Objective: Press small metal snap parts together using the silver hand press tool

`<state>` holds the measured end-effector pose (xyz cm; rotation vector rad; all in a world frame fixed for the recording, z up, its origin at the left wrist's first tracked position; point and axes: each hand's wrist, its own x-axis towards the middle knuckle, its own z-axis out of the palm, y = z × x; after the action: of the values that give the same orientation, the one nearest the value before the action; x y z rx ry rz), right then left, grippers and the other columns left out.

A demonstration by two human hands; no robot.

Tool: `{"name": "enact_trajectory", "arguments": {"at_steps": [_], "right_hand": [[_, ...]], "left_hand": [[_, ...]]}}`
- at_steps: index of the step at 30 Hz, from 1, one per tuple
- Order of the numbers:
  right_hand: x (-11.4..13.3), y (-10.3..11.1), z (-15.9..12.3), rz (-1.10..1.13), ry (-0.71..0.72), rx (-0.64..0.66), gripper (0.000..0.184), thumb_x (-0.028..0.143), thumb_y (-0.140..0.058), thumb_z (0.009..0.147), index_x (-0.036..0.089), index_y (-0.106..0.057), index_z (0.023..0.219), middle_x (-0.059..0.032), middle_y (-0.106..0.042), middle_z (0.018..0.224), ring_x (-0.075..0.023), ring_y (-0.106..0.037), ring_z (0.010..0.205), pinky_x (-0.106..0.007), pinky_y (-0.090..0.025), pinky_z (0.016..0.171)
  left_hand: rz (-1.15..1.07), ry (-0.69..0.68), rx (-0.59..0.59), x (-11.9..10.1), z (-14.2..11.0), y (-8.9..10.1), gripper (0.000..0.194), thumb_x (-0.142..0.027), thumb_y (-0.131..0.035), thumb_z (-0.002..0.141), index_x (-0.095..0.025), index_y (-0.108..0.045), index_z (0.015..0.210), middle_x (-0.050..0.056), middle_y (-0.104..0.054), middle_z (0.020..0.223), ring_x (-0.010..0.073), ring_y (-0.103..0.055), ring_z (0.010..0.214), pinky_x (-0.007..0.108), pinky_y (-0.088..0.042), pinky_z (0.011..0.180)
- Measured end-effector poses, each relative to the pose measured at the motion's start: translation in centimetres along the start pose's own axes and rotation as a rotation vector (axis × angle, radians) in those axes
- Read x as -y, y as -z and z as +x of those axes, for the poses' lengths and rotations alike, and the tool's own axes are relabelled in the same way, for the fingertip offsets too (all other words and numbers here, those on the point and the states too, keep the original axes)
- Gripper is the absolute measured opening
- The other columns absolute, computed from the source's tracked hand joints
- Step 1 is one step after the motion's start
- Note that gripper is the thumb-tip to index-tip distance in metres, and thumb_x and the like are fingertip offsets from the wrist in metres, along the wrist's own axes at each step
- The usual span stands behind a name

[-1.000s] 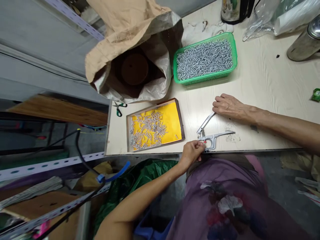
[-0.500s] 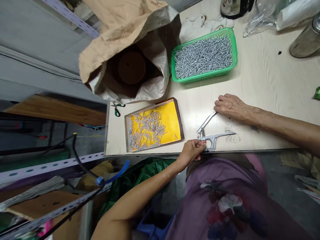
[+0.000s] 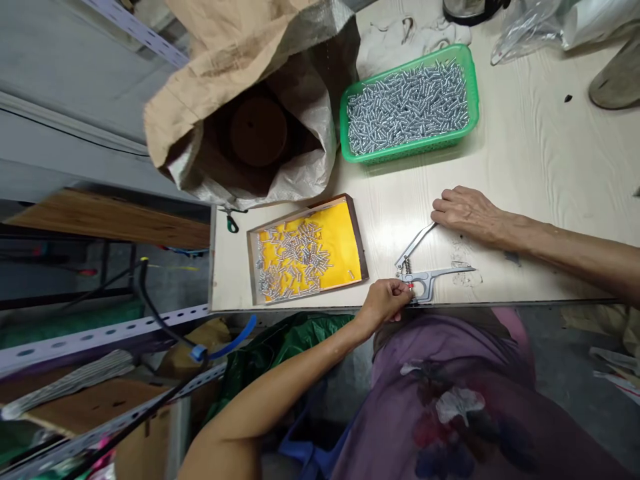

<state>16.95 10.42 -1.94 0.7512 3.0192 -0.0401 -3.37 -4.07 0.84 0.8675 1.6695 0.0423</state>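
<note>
Pinching at the front edge of the pale wood-grain worktop (image 3: 530, 153), just beyond the purple garment with a printed flower (image 3: 440, 360), the left hand (image 3: 387, 300) has its fingers drawn together beside a small red part (image 3: 411, 287) of a silver-grey metal lever tool (image 3: 431, 274). What lies between those fingertips is hidden. The tool rests on the worktop near that edge, its long pointed arm reaching rightward and its slim lever slanting up and away, with a small coil spring (image 3: 407, 265) between the two. The right hand (image 3: 465, 210) grasps the far end of the lever, palm down and fingers curled.

Left of the tool and apart from it sits a shallow brown-sided tray (image 3: 357, 233) lined with a yellow sheet (image 3: 345, 243), small silvery metal pieces (image 3: 300, 257) scattered mostly over its left part. Green-handled scissors (image 3: 231, 223) lie past its far left corner, partly under a large tan paper sack (image 3: 195, 100) that gapes open. Beside the sack, a green plastic basket (image 3: 407, 149) is heaped with silvery ridged pieces (image 3: 410, 103). Farther back lie a crumpled whitish cloth (image 3: 385, 48) and a clear plastic bag (image 3: 527, 33).
</note>
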Motion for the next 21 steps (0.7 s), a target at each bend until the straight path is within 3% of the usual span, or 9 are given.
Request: {"name": "enact_trajectory", "arguments": {"at_steps": [4,6,8,11,14,16,18,21], "right_hand": [[-0.1,-0.1,0.0,-0.016,0.020,-0.022,0.026,0.008,-0.036,0.094,0.021,-0.055,0.081,-0.0063,-0.058,0.081,-0.0206,-0.044,0.082,-0.034,-0.031,0.070],[-0.1,-0.2,-0.1,-0.022,0.012,-0.035,0.027,0.007,-0.036,0.094,0.021,-0.055,0.081,-0.0060,-0.058,0.080,-0.0206,-0.045,0.081,-0.034,-0.031,0.069],[0.0,-0.4,-0.2,-0.025,0.016,-0.038,0.028,0.006,-0.036,0.094,0.021,-0.056,0.082,-0.0060,-0.058,0.079,-0.0205,-0.045,0.081,-0.033,-0.031,0.069],[0.1,-0.6,-0.3,-0.032,0.027,-0.035,0.028,0.004,-0.036,0.093,0.020,-0.057,0.083,-0.0064,-0.059,0.079,-0.0205,-0.045,0.081,-0.033,-0.032,0.069],[0.3,-0.6,-0.3,-0.030,0.019,-0.036,0.027,0.004,-0.038,0.092,0.020,-0.058,0.082,-0.0065,-0.060,0.080,-0.0204,-0.046,0.080,-0.033,-0.032,0.068],[0.5,-0.5,-0.5,-0.034,0.014,-0.032,0.027,0.004,-0.038,0.092,0.020,-0.058,0.081,-0.0067,-0.060,0.080,-0.0203,-0.046,0.079,-0.033,-0.031,0.068],[0.5,-0.5,-0.7,-0.041,0.014,-0.028,0.027,0.004,-0.038,0.091,0.019,-0.058,0.081,-0.0069,-0.060,0.080,-0.0202,-0.046,0.079,-0.033,-0.032,0.068],[0.3,-0.4,-0.6,-0.032,0.012,-0.037,0.029,0.004,-0.036,0.092,0.020,-0.058,0.081,-0.0067,-0.061,0.080,-0.0202,-0.045,0.080,-0.033,-0.032,0.069]], "left_hand": [[0.037,-0.006,0.012,0.6,0.3,-0.2,0.016,-0.022,-0.059,0.082,-0.015,-0.058,0.067,-0.010,-0.044,0.041,0.0056,-0.043,0.031,0.016,-0.027,0.035],[0.078,-0.095,-0.040,1.5,0.2,-0.4,0.017,-0.022,-0.058,0.083,-0.015,-0.059,0.068,-0.008,-0.048,0.045,0.0068,-0.047,0.035,0.017,-0.032,0.038],[0.161,-0.331,-0.192,2.6,-0.4,-0.9,0.015,-0.022,-0.057,0.084,-0.015,-0.061,0.071,-0.003,-0.058,0.057,0.0098,-0.057,0.048,0.019,-0.043,0.047],[0.331,-0.863,-0.399,4.0,-1.4,-1.9,0.010,-0.020,-0.055,0.088,-0.015,-0.064,0.088,0.009,-0.070,0.093,0.0175,-0.066,0.087,0.029,-0.056,0.076],[0.536,-1.252,-0.362,4.1,-1.4,-3.4,0.013,-0.017,-0.052,0.091,-0.015,-0.061,0.101,0.017,-0.063,0.125,0.0248,-0.054,0.124,0.043,-0.050,0.101],[0.647,-1.320,-0.330,3.5,-0.5,-4.6,0.014,-0.016,-0.048,0.092,-0.013,-0.059,0.100,0.020,-0.055,0.136,0.0288,-0.038,0.140,0.050,-0.043,0.109],[0.682,-1.302,-0.344,2.9,0.8,-5.8,0.015,-0.014,-0.043,0.093,-0.013,-0.057,0.098,0.021,-0.049,0.142,0.0302,-0.027,0.145,0.053,-0.039,0.112],[0.641,-1.296,-0.378,2.6,2.4,-7.0,0.017,-0.011,-0.039,0.093,-0.012,-0.056,0.097,0.022,-0.050,0.142,0.0276,-0.026,0.146,0.051,-0.038,0.114]]}}
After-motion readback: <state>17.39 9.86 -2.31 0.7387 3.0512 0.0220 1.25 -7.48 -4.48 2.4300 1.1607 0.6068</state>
